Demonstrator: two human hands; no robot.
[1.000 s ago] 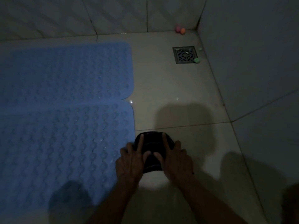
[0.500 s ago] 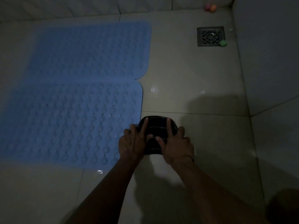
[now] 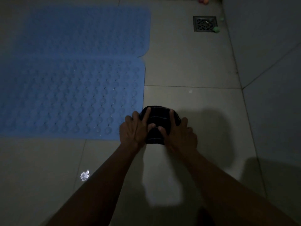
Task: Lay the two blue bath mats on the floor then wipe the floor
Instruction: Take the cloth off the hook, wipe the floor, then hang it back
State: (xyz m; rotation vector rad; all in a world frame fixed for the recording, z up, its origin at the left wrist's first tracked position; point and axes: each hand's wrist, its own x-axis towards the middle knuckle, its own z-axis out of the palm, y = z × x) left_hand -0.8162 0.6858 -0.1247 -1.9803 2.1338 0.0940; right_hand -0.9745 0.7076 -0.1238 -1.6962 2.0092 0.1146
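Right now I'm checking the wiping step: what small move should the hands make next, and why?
Probably push the dark cloth forward over the bare floor tiles toward the drain. Both mats already lie flat, and the left hand and right hand press the cloth beside the near mat's edge, with unwiped tile ahead.

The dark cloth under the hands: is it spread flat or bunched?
Bunched: the dark cloth is a compact mound between both hands, pressed onto the floor.
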